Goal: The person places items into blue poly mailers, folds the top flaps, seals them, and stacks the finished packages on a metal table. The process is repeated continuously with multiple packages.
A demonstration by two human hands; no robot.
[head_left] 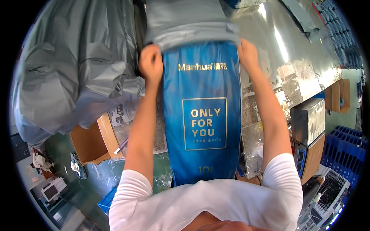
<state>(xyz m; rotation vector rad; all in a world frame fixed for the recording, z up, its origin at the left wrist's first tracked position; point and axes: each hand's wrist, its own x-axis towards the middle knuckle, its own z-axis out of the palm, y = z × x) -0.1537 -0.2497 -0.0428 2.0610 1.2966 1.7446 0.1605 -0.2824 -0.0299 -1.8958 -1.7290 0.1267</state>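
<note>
A long blue package (204, 86) with pale gold printing lies lengthwise before me, its near end against my white shirt. Over its far end sits a grey plastic bag (189, 19), whose gathered mouth crosses the package. My left hand (151, 64) is closed at the left corner of that mouth, thumb and fingers pinched on the bag's edge. On the other side my right hand (248, 55) grips the right corner, slightly blurred, with its fingertips hidden behind the plastic. Both forearms stretch forward along the package's sides.
Large filled grey bags (65, 73) are piled at my left. Under them stands an open cardboard box (90, 142), with a pen-like stick (121, 147) nearby. A worn metal table (258, 25) extends right, with a metal box (310, 119) near its edge. Blue pallets (343, 154) stand beyond.
</note>
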